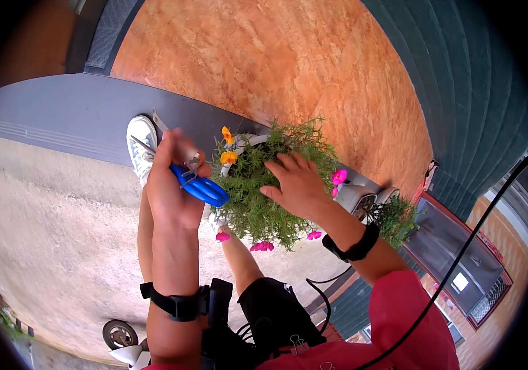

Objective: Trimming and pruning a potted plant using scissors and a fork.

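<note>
My left hand [178, 185], palm turned up, grips the blue handles [203, 188] of a cutting tool that looks like scissors or shears. Two narrow metal blades [143, 144] stick out past the fingers, spread apart; a blur covers the fingertips. Over a potted moss rose [264, 178] with needle-like leaves, my right hand [298, 187] reaches palm down, fingers apart among the stems. It holds nothing that I can see. Orange flowers [228, 157] and pink flowers [262, 246] edge the foliage. Part of the white pot rim [250, 140] shows; leaves hide the rest.
A grey stone ledge [69, 106] borders an orange-brown marbled surface [254, 55]. Further right stand another white pot [355, 200] and a green plant [391, 222]. My white shoe [142, 143] is beside the tool. A black cable [460, 259] crosses at right; a wheel [120, 335] shows lower left.
</note>
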`<move>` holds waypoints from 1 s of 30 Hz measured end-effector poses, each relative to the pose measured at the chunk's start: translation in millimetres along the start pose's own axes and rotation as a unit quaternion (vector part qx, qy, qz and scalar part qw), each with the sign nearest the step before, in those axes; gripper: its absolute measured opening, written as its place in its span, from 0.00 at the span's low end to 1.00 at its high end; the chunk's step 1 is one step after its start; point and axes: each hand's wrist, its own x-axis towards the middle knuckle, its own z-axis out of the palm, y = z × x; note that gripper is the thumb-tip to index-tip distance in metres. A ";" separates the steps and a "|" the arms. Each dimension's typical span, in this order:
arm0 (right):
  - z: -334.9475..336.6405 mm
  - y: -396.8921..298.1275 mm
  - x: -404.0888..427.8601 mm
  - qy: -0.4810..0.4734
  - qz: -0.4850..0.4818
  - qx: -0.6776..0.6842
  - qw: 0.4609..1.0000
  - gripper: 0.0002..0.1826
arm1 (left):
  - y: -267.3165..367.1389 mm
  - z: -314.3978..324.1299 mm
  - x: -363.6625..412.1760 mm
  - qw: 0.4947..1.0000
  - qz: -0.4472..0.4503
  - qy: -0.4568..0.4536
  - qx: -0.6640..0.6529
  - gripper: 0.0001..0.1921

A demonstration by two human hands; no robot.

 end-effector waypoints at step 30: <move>48.4 -32.0 -45.8 0.113 0.046 0.097 0.988 0.28 | -61.4 39.5 -2.0 0.931 0.066 -0.028 0.357 0.10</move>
